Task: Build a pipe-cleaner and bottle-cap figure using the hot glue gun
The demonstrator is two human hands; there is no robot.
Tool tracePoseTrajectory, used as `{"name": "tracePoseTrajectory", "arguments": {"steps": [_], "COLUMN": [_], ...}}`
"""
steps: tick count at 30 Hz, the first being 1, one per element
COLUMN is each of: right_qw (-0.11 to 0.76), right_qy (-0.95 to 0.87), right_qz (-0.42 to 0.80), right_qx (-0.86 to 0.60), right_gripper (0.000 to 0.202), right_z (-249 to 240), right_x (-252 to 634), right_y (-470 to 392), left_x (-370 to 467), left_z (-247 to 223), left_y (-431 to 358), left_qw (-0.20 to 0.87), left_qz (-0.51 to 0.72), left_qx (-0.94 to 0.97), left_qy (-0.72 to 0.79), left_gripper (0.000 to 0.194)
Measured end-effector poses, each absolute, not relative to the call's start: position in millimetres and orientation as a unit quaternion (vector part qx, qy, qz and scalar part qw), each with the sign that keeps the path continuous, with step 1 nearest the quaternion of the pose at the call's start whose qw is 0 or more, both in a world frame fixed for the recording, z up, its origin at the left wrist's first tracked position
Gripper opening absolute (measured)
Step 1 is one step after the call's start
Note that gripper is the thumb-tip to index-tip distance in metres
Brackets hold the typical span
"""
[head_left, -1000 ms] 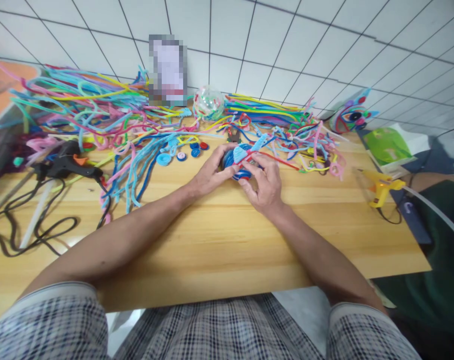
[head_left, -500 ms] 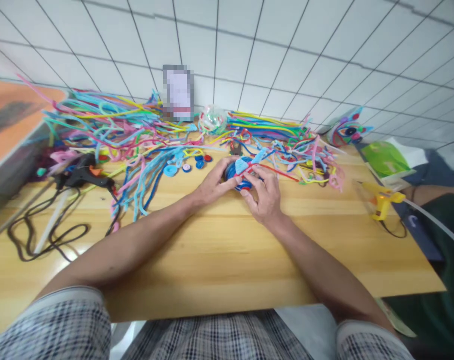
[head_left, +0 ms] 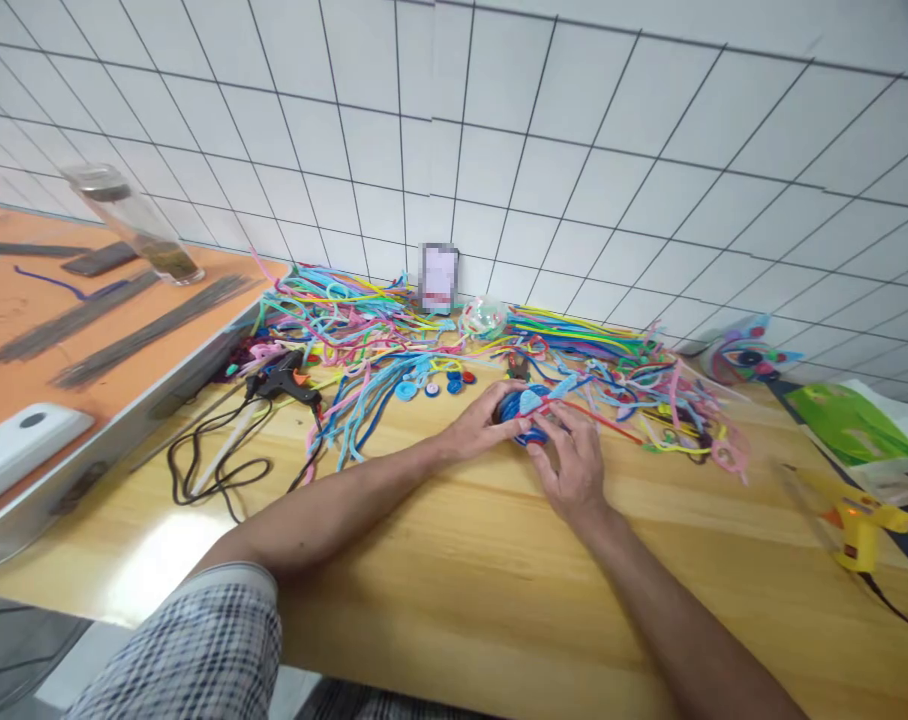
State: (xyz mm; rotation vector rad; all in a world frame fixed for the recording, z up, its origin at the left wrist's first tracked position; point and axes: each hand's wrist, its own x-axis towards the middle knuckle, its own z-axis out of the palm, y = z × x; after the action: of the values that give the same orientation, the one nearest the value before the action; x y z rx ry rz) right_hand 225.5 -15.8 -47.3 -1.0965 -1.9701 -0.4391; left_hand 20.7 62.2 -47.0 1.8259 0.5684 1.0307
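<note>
Between my two hands, above the wooden table, is a round blue coiled pipe-cleaner piece [head_left: 511, 405] with light blue and red parts on top. My left hand [head_left: 486, 424] grips its left side, thumb across the front. The fingers of my right hand [head_left: 574, 462] are closed on its right side, on the red and light blue part. A red pipe cleaner [head_left: 608, 421] stretches out to the right from there. Small coiled discs, among them a light blue one [head_left: 405, 390] and a blue one [head_left: 454, 382], lie left of my hands.
Heaped pipe cleaners [head_left: 364, 310] line the wall, with a phone [head_left: 439, 280] and a clear ball [head_left: 484, 317] among them. A black glue gun [head_left: 285, 380] with its cord lies left; a yellow glue gun [head_left: 859, 530] stands right. A glass bottle [head_left: 143, 230] rests on the orange surface.
The view has swung left and upward, so more of the orange surface, the bottle and the wall shows. Both hands keep their hold on the blue coiled piece.
</note>
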Motion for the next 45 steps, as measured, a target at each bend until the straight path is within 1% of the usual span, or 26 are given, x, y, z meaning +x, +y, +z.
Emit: {"name": "tracePoseTrajectory", "arguments": {"steps": [4,10,16,21,29,37,45], "right_qw": [0.414,0.414,0.411,0.410,0.414,0.409,0.409], "right_qy": [-0.781,-0.781,-0.784,-0.780,-0.780,-0.780,-0.778], "right_qz": [-0.168,-0.171,-0.172,-0.173,-0.177,-0.177,-0.182], "right_qx": [-0.437,-0.435,-0.432,-0.440,-0.435,-0.440,-0.442], "right_gripper": [0.046,0.045,0.053,0.053,0.051,0.048,0.053], "right_z": [-48.4,-47.2,-48.9,-51.3,-50.8,-50.3,-52.3], "right_x": [225.2,224.5,226.6,227.3,227.3,226.3,227.6], "right_y": [-15.1,-14.6,-13.3,-12.3,-11.5,-12.4,-12.4], "left_x": [21.6,21.6,21.2,22.2,22.2,21.5,20.9], "left_z": [-46.9,-47.3,-45.7,-46.2,-49.4,-49.1,-48.2], "left_y": [62.2,62.2,61.6,61.6,64.6,63.5,63.0], "left_qw": [0.467,0.471,0.476,0.492,0.484,0.481,0.478], "left_qz": [0.420,0.423,0.424,0.429,0.429,0.429,0.421], "left_qx": [0.744,0.740,0.737,0.726,0.732,0.735,0.737], "left_qy": [0.229,0.230,0.223,0.216,0.216,0.212,0.226], "left_gripper": [0.066,0.067,0.067,0.064,0.067,0.065,0.066]}}
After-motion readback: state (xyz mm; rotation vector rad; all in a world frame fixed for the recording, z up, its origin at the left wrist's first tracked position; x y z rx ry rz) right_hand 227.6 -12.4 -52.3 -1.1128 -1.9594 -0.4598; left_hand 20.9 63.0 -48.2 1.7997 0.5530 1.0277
